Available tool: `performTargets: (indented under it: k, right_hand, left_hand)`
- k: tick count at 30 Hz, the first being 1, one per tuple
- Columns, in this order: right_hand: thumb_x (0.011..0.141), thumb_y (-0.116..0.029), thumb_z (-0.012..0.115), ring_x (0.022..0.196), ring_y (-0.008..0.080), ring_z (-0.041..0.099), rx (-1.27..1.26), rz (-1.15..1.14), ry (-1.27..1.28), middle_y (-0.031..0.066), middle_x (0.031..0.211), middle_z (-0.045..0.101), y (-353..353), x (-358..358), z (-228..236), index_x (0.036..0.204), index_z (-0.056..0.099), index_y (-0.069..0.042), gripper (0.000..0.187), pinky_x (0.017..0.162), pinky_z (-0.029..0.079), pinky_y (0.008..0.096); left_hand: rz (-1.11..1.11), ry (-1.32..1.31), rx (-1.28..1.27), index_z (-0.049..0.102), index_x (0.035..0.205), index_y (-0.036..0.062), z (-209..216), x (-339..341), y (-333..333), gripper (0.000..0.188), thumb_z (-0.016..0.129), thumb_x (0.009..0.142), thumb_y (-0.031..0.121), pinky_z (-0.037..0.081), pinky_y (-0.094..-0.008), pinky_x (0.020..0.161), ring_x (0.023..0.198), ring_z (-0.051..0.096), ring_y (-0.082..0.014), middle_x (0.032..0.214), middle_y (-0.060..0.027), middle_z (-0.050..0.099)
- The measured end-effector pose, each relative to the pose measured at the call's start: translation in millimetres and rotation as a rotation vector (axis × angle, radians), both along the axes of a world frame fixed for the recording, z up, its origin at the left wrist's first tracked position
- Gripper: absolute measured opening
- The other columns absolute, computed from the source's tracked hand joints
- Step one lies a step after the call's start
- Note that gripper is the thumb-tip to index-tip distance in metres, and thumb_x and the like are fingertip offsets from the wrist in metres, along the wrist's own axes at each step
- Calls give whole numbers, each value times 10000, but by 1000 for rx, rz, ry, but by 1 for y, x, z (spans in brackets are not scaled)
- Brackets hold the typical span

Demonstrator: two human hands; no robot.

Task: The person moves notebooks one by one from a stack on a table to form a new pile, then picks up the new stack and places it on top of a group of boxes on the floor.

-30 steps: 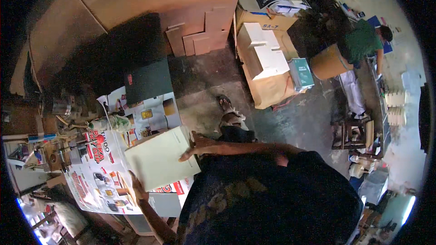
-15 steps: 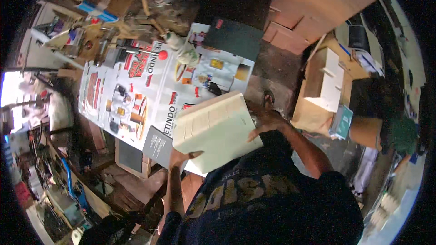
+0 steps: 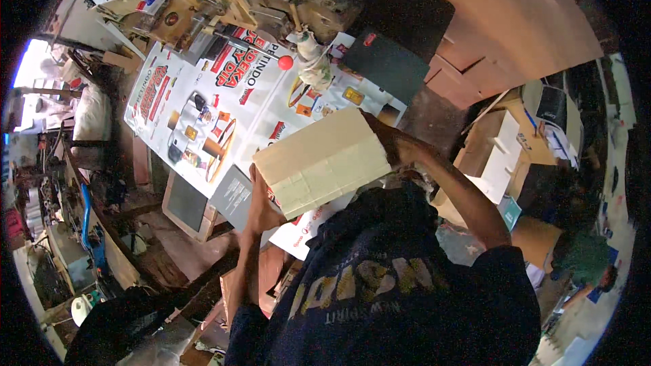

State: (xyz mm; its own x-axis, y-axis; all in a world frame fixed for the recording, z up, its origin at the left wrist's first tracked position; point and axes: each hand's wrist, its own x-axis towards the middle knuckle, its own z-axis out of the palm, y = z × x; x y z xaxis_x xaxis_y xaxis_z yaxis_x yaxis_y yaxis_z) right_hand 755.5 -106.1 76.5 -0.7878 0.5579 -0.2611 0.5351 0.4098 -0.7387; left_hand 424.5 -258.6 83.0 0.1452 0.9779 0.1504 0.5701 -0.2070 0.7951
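Note:
A thick block of cream paper (image 3: 322,166), like a stack of sheets, is held up in front of my chest, above a table covered with a printed white sheet (image 3: 261,112). My left hand (image 3: 263,205) grips its left end, thumb up along the side. At the far right corner my right hand (image 3: 392,144) holds the other end; most of its fingers are hidden by the block. Just beyond the block, a lever with a red ball knob (image 3: 285,63) and a cloth-wrapped handle (image 3: 313,61) reach over the table.
A dark grey sheet (image 3: 383,68) lies on the table's far right, a grey printed card (image 3: 232,198) at its near left. Wooden machine parts (image 3: 173,19) stand behind. An open carton (image 3: 536,139) sits to the right, near another person's green-clad shape (image 3: 580,257).
The block has been raised and tipped, so its long edge now faces up toward me. Both hands moved up with it, and the view has shifted.

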Motion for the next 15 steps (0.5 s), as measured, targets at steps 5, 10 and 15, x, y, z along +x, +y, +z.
performTargets:
  k: [5,10,15]
  right_hand:
    - [539,-400,848,1370,294,231,-18,29,21,155,1503,205,1,2,-2,1458,172,-53,1192,1125,207,409]
    - [552,-397,837,1352,283,262,-20,43,44,143,1490,233,0,-3,-7,1447,202,-52,1150,1114,232,402]
    - [566,-394,827,1335,272,292,6,55,56,132,1477,262,11,-3,-6,1436,232,-50,1108,1102,257,396]
  left_hand:
    - [90,-209,-72,244,1408,14,-9,19,-18,1097,873,548,276,351,-419,1030,1221,418,-291,1344,-148,417]
    - [224,-696,-268,159,1422,11,-25,40,-35,1108,841,596,293,317,-417,1018,1226,372,-287,1357,-174,348]
    - [84,-162,-194,18,1443,-16,62,34,-7,1430,854,408,510,86,-506,1079,1334,67,-383,1436,-285,77]
